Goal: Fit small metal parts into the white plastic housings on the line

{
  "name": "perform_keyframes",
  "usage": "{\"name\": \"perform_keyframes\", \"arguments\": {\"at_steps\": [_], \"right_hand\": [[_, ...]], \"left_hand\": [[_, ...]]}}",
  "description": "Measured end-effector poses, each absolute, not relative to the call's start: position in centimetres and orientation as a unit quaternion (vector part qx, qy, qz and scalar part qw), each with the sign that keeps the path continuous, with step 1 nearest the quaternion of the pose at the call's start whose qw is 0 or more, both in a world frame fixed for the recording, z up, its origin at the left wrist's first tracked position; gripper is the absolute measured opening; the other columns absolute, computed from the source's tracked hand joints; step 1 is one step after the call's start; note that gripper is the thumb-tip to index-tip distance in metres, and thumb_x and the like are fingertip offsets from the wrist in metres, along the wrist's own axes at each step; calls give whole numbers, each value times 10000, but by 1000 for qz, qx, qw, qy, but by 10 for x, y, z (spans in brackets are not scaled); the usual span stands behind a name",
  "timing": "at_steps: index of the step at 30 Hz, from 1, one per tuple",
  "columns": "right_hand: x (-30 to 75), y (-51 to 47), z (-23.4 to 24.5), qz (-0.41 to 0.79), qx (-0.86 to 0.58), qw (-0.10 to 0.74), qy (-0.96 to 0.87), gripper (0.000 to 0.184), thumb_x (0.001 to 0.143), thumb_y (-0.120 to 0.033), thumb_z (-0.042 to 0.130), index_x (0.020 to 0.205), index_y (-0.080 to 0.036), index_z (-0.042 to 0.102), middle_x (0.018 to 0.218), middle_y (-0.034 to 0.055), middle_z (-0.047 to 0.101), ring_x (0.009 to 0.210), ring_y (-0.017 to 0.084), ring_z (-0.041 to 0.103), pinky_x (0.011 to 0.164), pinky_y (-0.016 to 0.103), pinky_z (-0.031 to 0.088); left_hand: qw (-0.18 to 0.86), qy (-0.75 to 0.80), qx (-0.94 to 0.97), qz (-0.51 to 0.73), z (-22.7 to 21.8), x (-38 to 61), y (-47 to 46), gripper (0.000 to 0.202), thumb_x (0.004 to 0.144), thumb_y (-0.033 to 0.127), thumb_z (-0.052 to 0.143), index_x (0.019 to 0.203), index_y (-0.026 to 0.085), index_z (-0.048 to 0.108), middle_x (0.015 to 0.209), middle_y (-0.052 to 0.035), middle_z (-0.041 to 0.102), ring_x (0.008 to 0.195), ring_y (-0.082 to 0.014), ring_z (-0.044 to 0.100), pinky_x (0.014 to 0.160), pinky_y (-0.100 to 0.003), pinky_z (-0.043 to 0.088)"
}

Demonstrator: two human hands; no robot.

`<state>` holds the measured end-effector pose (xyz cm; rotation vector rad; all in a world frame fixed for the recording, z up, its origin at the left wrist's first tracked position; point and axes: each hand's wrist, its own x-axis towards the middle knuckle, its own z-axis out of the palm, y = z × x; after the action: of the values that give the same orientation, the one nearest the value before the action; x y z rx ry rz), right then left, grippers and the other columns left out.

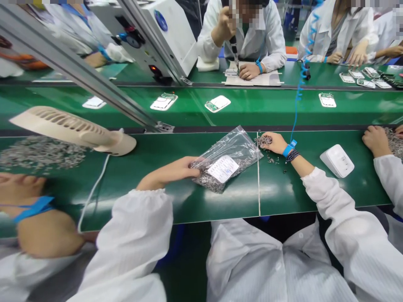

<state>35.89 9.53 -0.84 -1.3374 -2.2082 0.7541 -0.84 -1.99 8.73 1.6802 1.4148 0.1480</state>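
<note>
A clear zip bag (241, 147) of small metal parts lies slanted on the green bench, a white printed label (223, 168) on its front. My left hand (179, 169) is closed on the bag's left edge, thumb on top. Just beyond the bag's right corner, my right hand (277, 143) curls around a clump of small grey metal parts (263, 140). Some of its fingers are hidden, and the parts are too small to name for sure. Several loose pieces (272, 160) lie on the bench below that hand. A blue strap (289, 148) circles my right wrist.
A white socket block (338, 161) stands right, a beige fan-like device (72, 130) left beside a spread of metal parts (40, 154). Neighbours' hands work at both sides. Boards in white casings (218, 103) lie on the green strip ahead; a person opposite holds a screwdriver (234, 50).
</note>
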Motion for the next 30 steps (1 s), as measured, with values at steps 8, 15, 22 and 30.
{"name": "perform_keyframes", "arguments": {"at_steps": [8,15,22,30], "right_hand": [[373,88,18,137,-481,62,-864,597,813,-296,738,1389,-212,606,1391,126,609,1252,305,570,1066,439,464],[400,100,61,192,-475,43,-858,619,823,-351,779,1395,-172,626,1344,128,673,1210,311,641,1064,460,491],[367,72,58,289,-498,186,-796,423,913,-330,701,1285,-130,685,1150,136,743,970,227,713,934,394,550],[249,31,48,469,-329,289,-767,215,845,-133,722,1058,-145,743,1030,59,753,834,133,674,805,267,523]], "left_hand": [[478,559,673,77,71,-30,-20,496,563,265,680,1045,220,790,1081,-43,775,1000,-339,701,909,-375,564],[457,585,667,68,64,-44,-27,621,542,332,822,1146,202,759,1157,-68,763,1094,-351,684,980,-411,536],[519,580,615,128,53,-38,-24,487,549,423,882,985,218,812,1028,-127,779,957,-359,731,787,-375,612],[534,605,562,183,52,-37,-32,443,559,534,873,859,215,812,931,-133,775,915,-378,716,794,-431,612]]}}
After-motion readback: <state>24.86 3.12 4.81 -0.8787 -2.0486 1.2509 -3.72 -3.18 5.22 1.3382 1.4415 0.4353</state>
